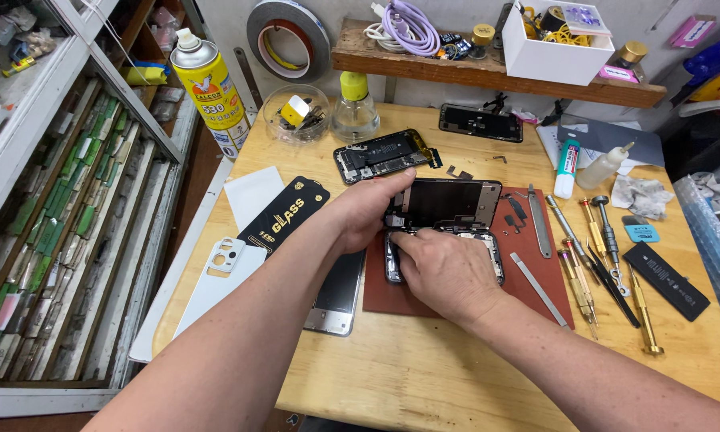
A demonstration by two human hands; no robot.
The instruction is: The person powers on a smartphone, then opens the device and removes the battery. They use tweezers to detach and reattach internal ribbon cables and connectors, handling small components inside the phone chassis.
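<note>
- Two bare forearms reach in from the bottom edge over a wooden table (424,376), whose near strip is bare.
- Right hand (448,272) lies flat on an opened phone body (494,250) on a red-brown mat (536,276), fingertips pressed inside the frame; it grips nothing.
- Left hand (368,210) pinches the edge of the lifted phone screen (448,202), propped just behind the body.
- Screwdrivers (600,256) crowd the mat's right side; a loose battery (665,280) lies beyond them.
- Clear round dish (296,114) holds small parts; a white box (553,40) on the wall shelf (424,58) holds yellow bits.
- Yellow spray can (209,88) stands at the table's far left corner beside drawers (56,240).
</note>
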